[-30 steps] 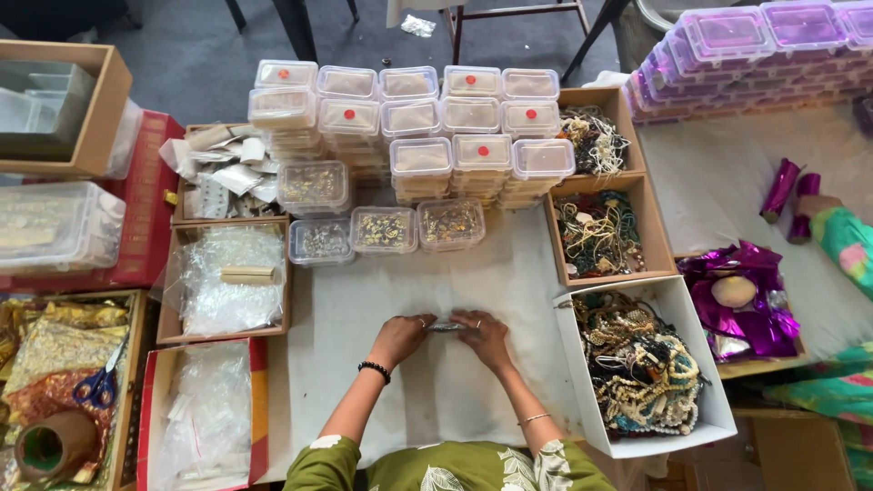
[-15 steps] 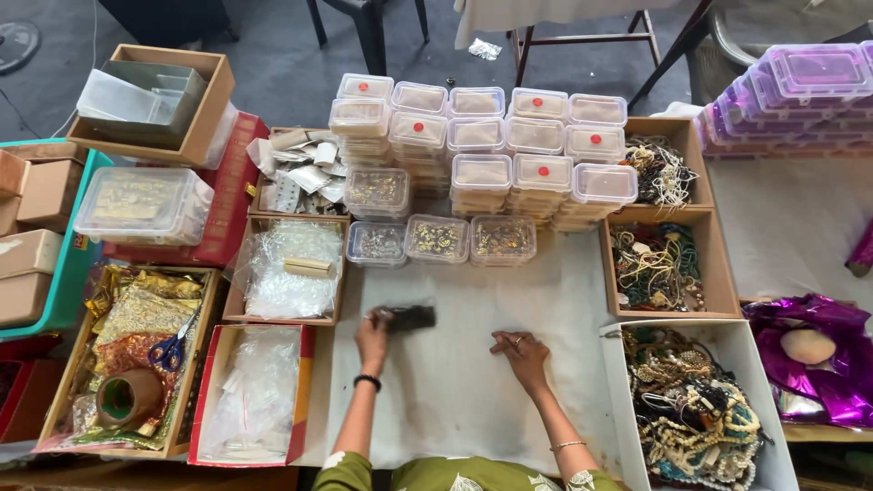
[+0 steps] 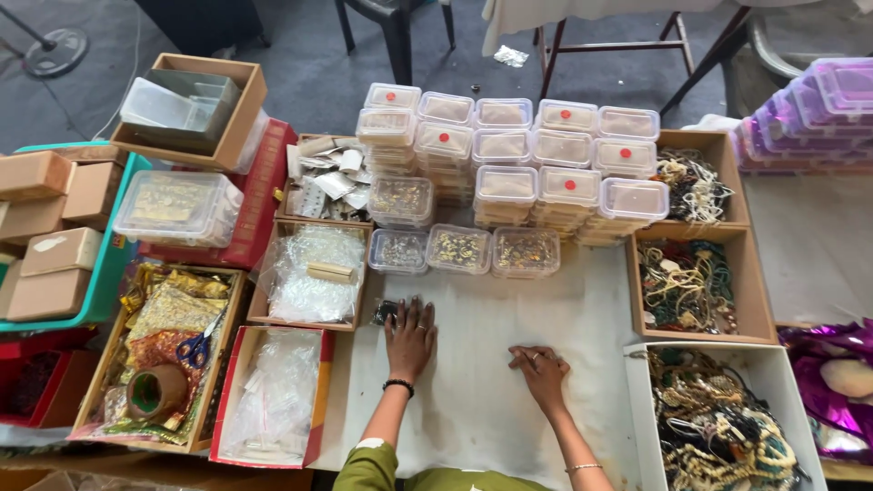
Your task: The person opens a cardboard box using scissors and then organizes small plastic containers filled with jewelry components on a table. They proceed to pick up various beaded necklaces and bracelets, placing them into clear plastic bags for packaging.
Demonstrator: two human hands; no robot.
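Head view. A tabletop [image 3: 491, 364] covered with pale cloth stands on a dark grey floor, with chair legs beyond it. Stacks of clear lidded tubs [image 3: 509, 164] fill its far side, and three low tubs of small gold pieces [image 3: 464, 250] sit in a row nearer the person. The left hand [image 3: 411, 335] lies palm down on the cloth, fingers [image 3: 409, 314] straight and slightly spread, pressing flat on a small dark packet [image 3: 383, 312]. Only the packet's left end shows beside the hand, just by the box of clear bags [image 3: 314, 273]; its long axis cannot be told. The right hand [image 3: 543, 368] rests on the bare cloth, well apart from the left, fingers loosely curled and holding nothing. A white box of tangled bead necklaces [image 3: 718, 418] stands just to its right.
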